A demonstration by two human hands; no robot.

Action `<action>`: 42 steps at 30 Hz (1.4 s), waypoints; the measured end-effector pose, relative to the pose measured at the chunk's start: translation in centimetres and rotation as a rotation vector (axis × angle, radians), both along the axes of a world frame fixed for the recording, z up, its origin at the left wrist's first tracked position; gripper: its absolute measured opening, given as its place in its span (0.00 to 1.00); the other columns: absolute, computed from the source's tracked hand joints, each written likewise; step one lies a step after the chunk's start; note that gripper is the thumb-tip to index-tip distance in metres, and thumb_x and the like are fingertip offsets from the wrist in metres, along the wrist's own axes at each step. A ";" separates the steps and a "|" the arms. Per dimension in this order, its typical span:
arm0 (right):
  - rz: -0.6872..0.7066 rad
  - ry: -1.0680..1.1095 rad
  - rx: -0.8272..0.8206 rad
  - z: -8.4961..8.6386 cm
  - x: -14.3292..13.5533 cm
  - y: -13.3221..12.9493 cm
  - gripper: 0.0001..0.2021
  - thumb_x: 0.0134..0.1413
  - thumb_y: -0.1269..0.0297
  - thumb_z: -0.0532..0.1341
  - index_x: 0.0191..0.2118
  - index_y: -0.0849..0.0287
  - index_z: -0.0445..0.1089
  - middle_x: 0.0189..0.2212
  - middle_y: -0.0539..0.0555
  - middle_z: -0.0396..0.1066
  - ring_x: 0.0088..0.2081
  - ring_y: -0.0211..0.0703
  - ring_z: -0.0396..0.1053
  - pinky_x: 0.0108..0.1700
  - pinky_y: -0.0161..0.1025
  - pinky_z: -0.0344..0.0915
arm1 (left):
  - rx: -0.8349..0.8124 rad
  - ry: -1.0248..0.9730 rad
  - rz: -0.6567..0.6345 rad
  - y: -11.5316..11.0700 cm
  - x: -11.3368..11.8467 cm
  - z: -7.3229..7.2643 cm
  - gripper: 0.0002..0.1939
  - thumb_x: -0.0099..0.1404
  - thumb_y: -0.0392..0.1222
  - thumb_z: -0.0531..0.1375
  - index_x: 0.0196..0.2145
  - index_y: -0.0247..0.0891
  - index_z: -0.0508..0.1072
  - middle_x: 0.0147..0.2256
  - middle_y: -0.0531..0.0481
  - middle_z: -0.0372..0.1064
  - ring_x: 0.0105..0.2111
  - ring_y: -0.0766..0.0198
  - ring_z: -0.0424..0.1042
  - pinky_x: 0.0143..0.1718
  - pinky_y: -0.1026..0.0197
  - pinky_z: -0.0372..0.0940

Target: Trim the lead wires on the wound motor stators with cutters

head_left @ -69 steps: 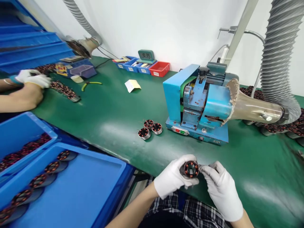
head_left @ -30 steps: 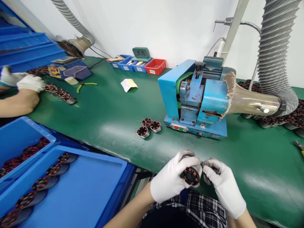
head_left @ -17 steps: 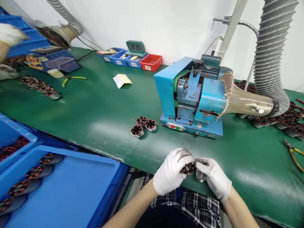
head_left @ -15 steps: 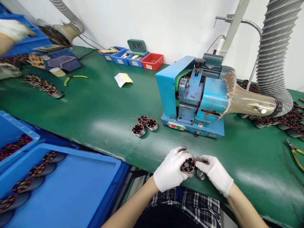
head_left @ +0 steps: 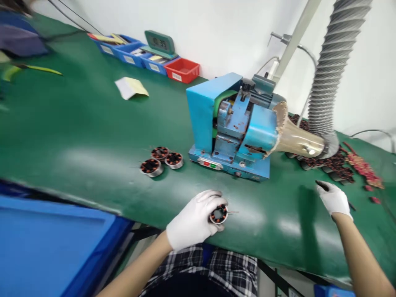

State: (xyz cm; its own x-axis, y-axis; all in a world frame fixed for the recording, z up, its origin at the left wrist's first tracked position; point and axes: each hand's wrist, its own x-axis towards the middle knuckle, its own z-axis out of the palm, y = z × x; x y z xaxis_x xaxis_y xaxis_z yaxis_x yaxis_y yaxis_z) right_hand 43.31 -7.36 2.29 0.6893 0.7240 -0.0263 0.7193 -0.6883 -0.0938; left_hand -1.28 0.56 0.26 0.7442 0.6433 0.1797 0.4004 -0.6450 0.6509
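White-gloved left hand curls round silver-rimmed, copper-wound metal ring; white-gloved right hand over green tabletop, cannot tell grip.

We keep our gloved left hand curled in a grip just below centre, the left forearm slanting up from the bottom edge; our gloved right hand is outstretched at right, well apart.
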 end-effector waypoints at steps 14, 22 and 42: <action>-0.347 -0.072 -0.103 -1.0 4.0 -4.6 0.35 0.47 0.38 0.49 0.51 0.62 0.67 0.40 0.72 0.70 0.41 0.67 0.68 0.39 0.54 0.62 | 0.199 -0.341 0.185 -0.9 0.5 2.8 0.08 0.59 0.37 0.58 0.39 0.40 0.67 0.39 0.47 0.70 0.45 0.57 0.67 0.51 0.50 0.61; -0.322 0.377 0.463 -0.8 -7.5 -4.6 0.24 0.43 0.57 0.58 0.50 0.55 0.64 0.40 0.67 0.70 0.36 0.55 0.70 0.33 0.46 0.64 | 0.047 0.176 -0.091 -1.3 2.9 2.8 0.07 0.62 0.35 0.54 0.39 0.38 0.68 0.41 0.48 0.67 0.43 0.58 0.66 0.45 0.54 0.62; -0.340 1.461 0.348 -1.7 -28.1 -6.3 0.23 0.30 0.52 0.71 0.34 0.61 0.73 0.27 0.54 0.74 0.34 0.49 0.72 0.39 0.42 0.69 | -0.011 0.166 0.046 -2.3 3.4 1.2 0.07 0.65 0.36 0.50 0.35 0.38 0.69 0.34 0.49 0.64 0.36 0.59 0.62 0.40 0.55 0.59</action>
